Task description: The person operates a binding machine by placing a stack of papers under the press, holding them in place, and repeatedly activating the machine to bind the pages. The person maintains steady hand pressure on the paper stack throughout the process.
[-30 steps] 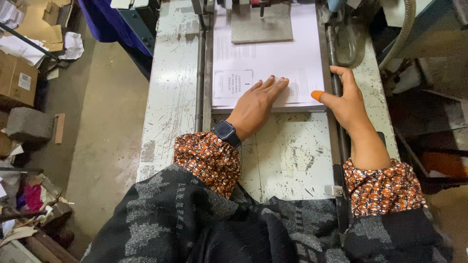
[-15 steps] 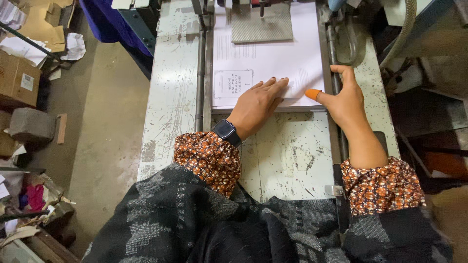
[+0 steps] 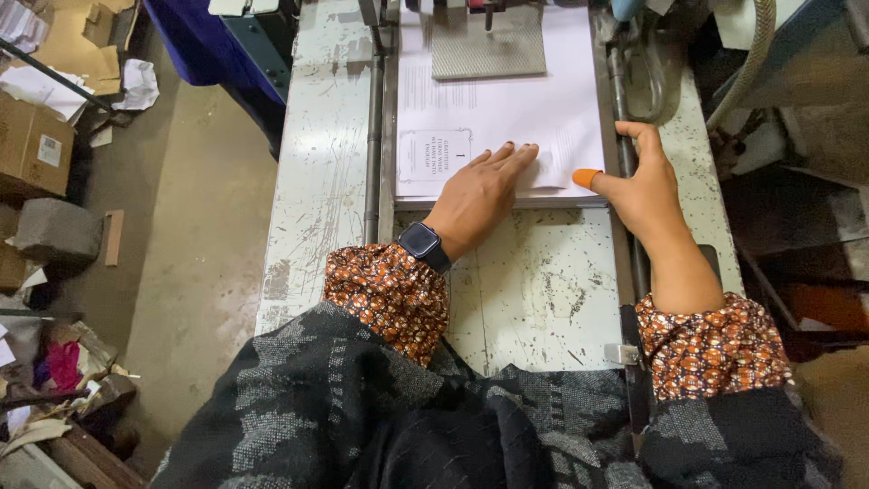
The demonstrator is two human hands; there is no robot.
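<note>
A stack of white printed sheets (image 3: 507, 109) lies on a worn, paint-chipped machine table (image 3: 543, 290), its far end under a grey metal pressing plate (image 3: 489, 41). My left hand (image 3: 480, 195), with a dark watch on the wrist, rests flat on the stack's near edge, fingers together. My right hand (image 3: 638, 186) sits at the stack's right edge beside a metal side rail (image 3: 625, 145); its thumb wears an orange rubber tip that touches the paper. Neither hand grips anything.
A vertical metal guide bar (image 3: 373, 136) runs along the left of the stack. A hose (image 3: 756, 54) and dark machine parts stand at the right. On the floor at left are cardboard boxes (image 3: 36, 145), a concrete block (image 3: 59, 231) and paper scraps.
Both hands stay on the stack; the right hand has shifted slightly along the right edge, thumb pressed toward the sheets. The paper sits as before.
</note>
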